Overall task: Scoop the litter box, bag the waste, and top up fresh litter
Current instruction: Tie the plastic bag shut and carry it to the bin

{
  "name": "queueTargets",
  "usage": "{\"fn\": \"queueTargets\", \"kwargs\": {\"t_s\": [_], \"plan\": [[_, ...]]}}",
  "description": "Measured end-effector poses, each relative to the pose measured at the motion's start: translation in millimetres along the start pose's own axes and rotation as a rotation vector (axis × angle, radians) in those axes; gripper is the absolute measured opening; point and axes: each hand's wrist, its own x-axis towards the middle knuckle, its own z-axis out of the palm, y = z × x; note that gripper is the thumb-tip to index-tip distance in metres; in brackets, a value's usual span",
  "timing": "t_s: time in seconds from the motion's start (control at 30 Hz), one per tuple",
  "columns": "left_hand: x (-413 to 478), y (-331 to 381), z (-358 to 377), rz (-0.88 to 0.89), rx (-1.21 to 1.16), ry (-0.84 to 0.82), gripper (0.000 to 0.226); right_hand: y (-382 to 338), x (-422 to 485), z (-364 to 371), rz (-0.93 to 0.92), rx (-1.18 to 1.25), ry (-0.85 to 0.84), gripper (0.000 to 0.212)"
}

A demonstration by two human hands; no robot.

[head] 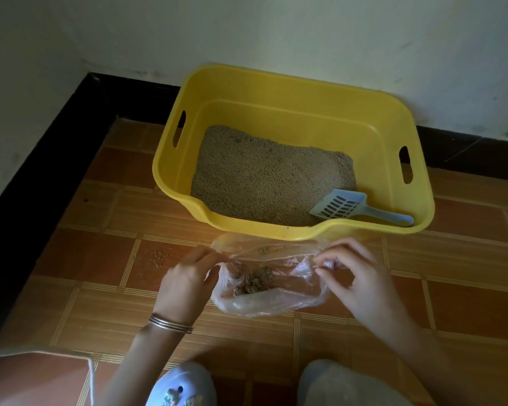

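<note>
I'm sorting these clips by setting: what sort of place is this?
Probably an indoor corner of a home: a tiled floor meets a painted wall with dark skirting, and a yellow litter box stands by it.

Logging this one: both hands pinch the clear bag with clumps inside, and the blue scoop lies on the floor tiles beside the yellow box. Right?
Not quite. The head view shows the blue scoop lying inside the yellow box, at its near right corner, not on the tiles. The rest stands: the left hand and right hand pinch the clear bag, with clumps inside.
</note>
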Motion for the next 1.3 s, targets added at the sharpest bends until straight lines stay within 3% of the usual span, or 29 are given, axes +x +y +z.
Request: {"fn": "queueTargets", "kwargs": {"t_s": [0.17, 0.27, 0.6, 0.73, 0.83, 0.97, 1.07, 1.3], "plan": [[1.9, 10.6, -22.2, 0.036, 0.031, 0.068, 0.023, -15.5, 10.6, -17.9, -0.026, -0.093, 0.002, 0.025], [4.8, 24.8, -36.1, 0.096, 0.017, 0.123, 0.021, -25.0, 10.0, -23.9, -0.127, -0.089, -0.073, 0.016], [17.1, 64.0, -69.2, 0.212, -0.264, 0.284, 0.015, -34.3, 13.4, -25.5, -0.095, -0.058, 0.007, 0.023], [14.0, 49.8, -52.0, 0.105, -0.189, 0.214, 0.021, -8.0, 8.8, -19.0, 0.118, -0.171, -0.125, 0.033], [12.1, 33.6, -39.0, 0.055, -0.099, 0.091, 0.033, -4.9, 6.3, -18.1, 0.141, -0.166, -0.217, 0.026], [9.2, 32.7, -50.6, 0.161, -0.112, -0.045, 0.011, -26.4, 6.6, -26.1, 0.099, 0.042, -0.381, 0.023], [14.4, 43.2, -71.4, 0.157, -0.241, 0.010, 0.017, -37.3, 12.7, -37.5, 0.081, 0.240, -0.342, 0.011], [25.5, 65.2, -89.3, -0.041, -0.568, 0.191, 0.008, -47.7, 27.9, -46.9, 0.013, 0.519, -0.034, 0.014]]}}
